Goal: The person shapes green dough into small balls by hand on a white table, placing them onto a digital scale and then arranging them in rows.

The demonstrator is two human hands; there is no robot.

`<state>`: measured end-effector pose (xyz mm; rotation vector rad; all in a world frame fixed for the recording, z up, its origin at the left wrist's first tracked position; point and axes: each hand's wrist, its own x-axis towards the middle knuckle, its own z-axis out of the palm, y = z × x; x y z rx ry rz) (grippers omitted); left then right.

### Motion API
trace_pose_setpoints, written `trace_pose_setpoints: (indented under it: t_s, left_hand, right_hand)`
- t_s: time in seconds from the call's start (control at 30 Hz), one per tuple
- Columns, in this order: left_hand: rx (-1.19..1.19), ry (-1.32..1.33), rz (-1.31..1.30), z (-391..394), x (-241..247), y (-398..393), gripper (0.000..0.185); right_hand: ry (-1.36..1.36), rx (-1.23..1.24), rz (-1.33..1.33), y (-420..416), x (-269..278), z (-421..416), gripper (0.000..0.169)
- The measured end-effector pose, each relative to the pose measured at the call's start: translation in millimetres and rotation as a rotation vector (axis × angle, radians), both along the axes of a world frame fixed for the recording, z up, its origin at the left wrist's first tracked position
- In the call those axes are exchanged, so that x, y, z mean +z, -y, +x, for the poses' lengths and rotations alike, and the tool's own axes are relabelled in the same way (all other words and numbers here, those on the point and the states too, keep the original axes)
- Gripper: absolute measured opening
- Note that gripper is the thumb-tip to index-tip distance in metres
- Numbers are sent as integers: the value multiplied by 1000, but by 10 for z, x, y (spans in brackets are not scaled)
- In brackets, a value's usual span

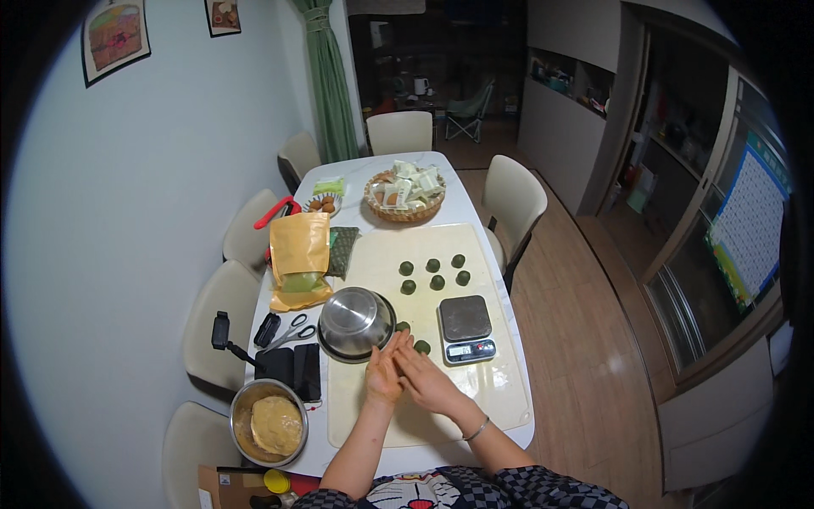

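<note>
My left hand is turned palm up, fingers stretched away from me. Across its fingers and palm lies my right hand, so the two touch; whether anything sits between the palms is hidden. Just beyond the fingertips rest two dark green dough-like balls, a nearer ball and a farther ball. Several more such balls stand in two rows farther up the cream mat. Left of my fingers is an upturned steel bowl. A digital kitchen scale with a lit display lies to the right.
A steel pot holds yellow dough. Scissors, a phone and a small stand lie at left. Beyond are a yellow pouch, a wicker basket of wrapped packets and chairs around the table.
</note>
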<state>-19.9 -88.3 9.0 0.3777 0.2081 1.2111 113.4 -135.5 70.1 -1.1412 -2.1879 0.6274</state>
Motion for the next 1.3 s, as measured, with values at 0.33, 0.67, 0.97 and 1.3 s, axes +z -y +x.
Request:
trace_pose_setpoints:
  t_s: [0.33,0.67,0.97,1.3]
  left_hand:
    - [-236,-57,-344,488,225,468,61]
    - [20,-210,71,182,28,88,76]
    - [-150,-44,-238,310,208,352,68]
    - [-138,-76,0,359,-119,267,67]
  right_hand:
    - [53,-239,54,-284,-39,138,58]
    - [43,68,162,88,196,-238,55]
    - [128,-285,0,-208,-165,110,58]
    - [47,-15,78,-63,149,-163,61]
